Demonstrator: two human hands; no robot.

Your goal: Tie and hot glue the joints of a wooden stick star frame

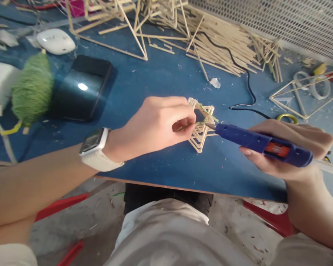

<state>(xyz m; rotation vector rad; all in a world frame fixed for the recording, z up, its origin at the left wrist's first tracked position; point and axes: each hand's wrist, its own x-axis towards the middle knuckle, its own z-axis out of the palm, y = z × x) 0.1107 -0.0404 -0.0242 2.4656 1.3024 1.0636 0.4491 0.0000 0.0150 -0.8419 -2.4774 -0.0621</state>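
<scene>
A pale-clothed lap [166, 229] sits below the blue table [155, 77]. On it, the left hand [155, 125] pinches a green strand [195, 123] against one small stick frame [202, 138]. The right hand [288, 147] is closed around one blue glue gun [261, 142], its nozzle touching the frame's right side.

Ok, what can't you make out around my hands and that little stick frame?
- Head view: left hand covers part of the stick frame; what its fingertips pinch is hidden.
- Head view: right hand wraps the glue gun, hiding its underside; glue at the nozzle is too small to tell.
- Head view: green yarn ball is blurred.
</scene>
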